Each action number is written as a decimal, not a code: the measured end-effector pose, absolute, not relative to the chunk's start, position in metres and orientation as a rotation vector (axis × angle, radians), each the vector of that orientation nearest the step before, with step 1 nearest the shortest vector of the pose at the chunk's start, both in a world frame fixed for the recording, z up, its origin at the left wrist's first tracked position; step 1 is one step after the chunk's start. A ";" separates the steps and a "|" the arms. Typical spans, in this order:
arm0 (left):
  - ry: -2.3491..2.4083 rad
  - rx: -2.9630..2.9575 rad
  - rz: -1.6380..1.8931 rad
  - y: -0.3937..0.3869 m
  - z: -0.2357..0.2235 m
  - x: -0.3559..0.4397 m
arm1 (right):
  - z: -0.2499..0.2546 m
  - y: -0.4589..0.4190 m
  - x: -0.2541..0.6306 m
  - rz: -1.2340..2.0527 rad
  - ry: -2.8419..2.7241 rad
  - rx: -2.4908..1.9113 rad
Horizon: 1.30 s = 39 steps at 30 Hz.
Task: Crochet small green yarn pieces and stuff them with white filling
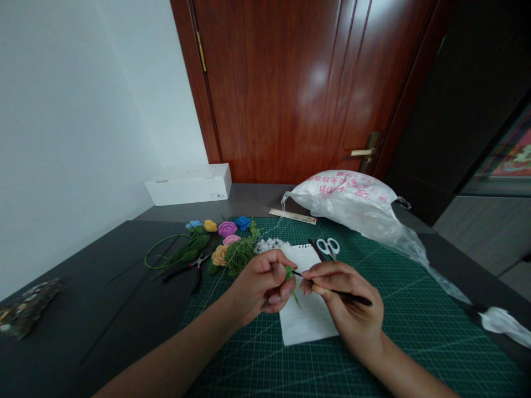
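Observation:
Between the thumb and fingers of my left hand [265, 282] is a small piece of green crochet [289, 272], with a short green tail hanging below it. My right hand [352, 298] grips a dark-handled crochet hook [350, 297] like a pen, its tip pointing left and meeting the green piece. My fingers partly cover the piece, so its shape is hard to see. Under both hands lies a white sheet of paper [307, 326] on the green cutting mat [415, 331]. A heap of green yarn [240, 256] sits just beyond my left hand.
Several crocheted flowers, a purple one [227, 229] among them, lie beyond the yarn. Pliers [194, 268] rest at the left, white-handled scissors [327, 247] past the paper. Farther back are a ruler [292, 215], a plastic bag [348, 190] and a white box [191, 187].

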<state>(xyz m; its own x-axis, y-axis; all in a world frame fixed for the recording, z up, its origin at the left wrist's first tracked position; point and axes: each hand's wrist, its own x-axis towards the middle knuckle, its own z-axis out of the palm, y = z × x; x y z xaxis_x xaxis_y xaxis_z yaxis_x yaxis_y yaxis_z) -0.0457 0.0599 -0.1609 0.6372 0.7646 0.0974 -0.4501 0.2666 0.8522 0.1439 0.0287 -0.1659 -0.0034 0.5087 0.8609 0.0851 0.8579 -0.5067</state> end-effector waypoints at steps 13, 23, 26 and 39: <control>0.413 1.075 0.843 0.059 -0.164 -0.045 | -0.165 0.035 0.142 0.318 -1.685 -0.450; 0.327 1.078 0.922 0.065 -0.160 -0.047 | -0.161 0.032 0.143 0.598 -1.332 -0.467; 0.326 1.083 0.909 0.064 -0.161 -0.046 | -0.163 0.032 0.140 0.614 -1.339 -0.467; 0.403 1.116 0.872 0.062 -0.162 -0.046 | -0.163 0.031 0.138 0.722 -1.383 -0.578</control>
